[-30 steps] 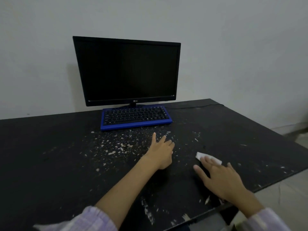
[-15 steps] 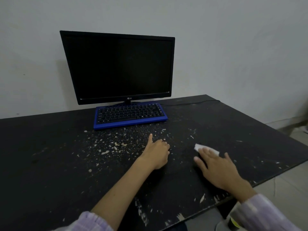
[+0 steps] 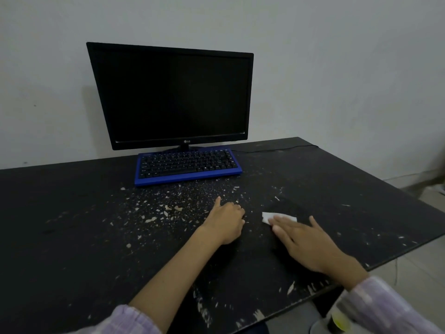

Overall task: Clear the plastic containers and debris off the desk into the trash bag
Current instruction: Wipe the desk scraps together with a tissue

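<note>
Pale crumbs and flakes of debris [image 3: 166, 209] are scattered over the black desk [image 3: 60, 237], thickest just in front of the keyboard. My left hand [image 3: 225, 221] rests on the desk at the right edge of that patch, fingers curled under, thumb pointing up. My right hand [image 3: 305, 239] lies flat, fingers spread, its fingertips pressing a small white tissue [image 3: 268, 216] onto the desk. No plastic container and no trash bag shows on the desk.
A blue keyboard [image 3: 187, 165] sits in front of a dark monitor [image 3: 173, 95] at the back, with a thin cable [image 3: 277, 149] running right. The desk's front edge is chipped. Below the front right corner stands a container with something yellow [image 3: 339, 321].
My left hand's fingers have curled in from spread to nearly closed. Both hands stay in about the same spots on the desk; the camera has shifted slightly.
</note>
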Demonstrator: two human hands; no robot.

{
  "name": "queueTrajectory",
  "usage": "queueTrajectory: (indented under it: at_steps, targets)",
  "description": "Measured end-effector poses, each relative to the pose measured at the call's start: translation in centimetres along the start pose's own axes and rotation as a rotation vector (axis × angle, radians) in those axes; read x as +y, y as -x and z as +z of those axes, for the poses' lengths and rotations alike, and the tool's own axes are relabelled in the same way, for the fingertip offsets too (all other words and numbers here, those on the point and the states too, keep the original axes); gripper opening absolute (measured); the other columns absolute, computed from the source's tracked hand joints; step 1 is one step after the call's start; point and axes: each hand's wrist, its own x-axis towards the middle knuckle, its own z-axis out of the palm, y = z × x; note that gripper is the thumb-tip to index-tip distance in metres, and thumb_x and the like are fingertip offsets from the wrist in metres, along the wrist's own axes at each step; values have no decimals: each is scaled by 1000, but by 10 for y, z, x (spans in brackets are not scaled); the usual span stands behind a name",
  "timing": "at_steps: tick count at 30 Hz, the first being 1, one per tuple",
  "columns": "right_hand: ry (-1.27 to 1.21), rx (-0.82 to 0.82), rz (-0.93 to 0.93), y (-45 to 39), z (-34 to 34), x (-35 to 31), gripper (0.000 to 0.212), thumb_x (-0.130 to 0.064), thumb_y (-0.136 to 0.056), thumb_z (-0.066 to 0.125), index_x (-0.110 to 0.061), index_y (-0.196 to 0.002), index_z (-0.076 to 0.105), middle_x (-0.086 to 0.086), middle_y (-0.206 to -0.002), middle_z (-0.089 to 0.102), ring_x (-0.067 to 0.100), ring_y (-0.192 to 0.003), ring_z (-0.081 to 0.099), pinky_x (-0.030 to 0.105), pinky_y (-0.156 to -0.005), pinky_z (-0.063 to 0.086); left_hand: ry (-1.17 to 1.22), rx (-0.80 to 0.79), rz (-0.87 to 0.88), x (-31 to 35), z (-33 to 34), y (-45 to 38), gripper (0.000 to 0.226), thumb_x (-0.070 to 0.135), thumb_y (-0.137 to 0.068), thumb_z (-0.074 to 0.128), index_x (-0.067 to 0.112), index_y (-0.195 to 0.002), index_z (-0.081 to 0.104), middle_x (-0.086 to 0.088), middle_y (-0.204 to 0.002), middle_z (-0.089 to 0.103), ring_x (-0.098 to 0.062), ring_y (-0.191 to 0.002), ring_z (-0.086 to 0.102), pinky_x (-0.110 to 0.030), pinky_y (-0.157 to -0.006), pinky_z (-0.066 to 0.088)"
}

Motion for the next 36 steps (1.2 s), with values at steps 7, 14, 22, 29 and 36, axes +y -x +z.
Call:
queueTrajectory:
  at_steps: [7,14,22,29,36]
  targets:
    - [32,-23,-34,-24,0,-31,54,-49,-99,16,-28,-149,21,-8,-158,19,12,-146,14,54,-115,-1,6,22,-5,0,1,-1,38,27,-100,36,10,-132,48,-8,-137,50,-22,-130,41,-51,-116,12]
    - [24,-44,3,-17,-5,0,55,-57,-96,11,-40,-147,22,-20,-155,20,4,-142,23,50,-116,-3,15,-2,17,-10,-3,-8,40,30,-100,34,11,-132,50,-8,-139,50,-22,-134,37,-51,-115,10]
    - [69,-85,-119,-64,-9,-17,57,-56,-97,14,-32,-149,21,-8,-158,19,12,-145,17,52,-116,-1,-11,-36,-97,-40,-10,-31,53,38,-100,32,10,-145,32,-8,-154,27,-25,-145,17,-52,-117,11]
    - [164,-176,-33,-111,-25,5,60,-59,-95,10,-35,-150,14,-11,-158,12,17,-145,19,52,-115,-4,30,-99,-144,-67,-9,-52,53,40,-101,27,11,-145,33,-8,-153,31,-26,-144,19,-53,-116,9]
    - [69,-257,111,-199,-35,13,72,-68,-90,5,-31,-150,16,0,-158,20,24,-145,20,51,-115,-5,66,-52,-144,-71,-7,-64,47,42,-99,33,13,-129,53,-8,-135,53,-22,-127,45,-50,-116,13]
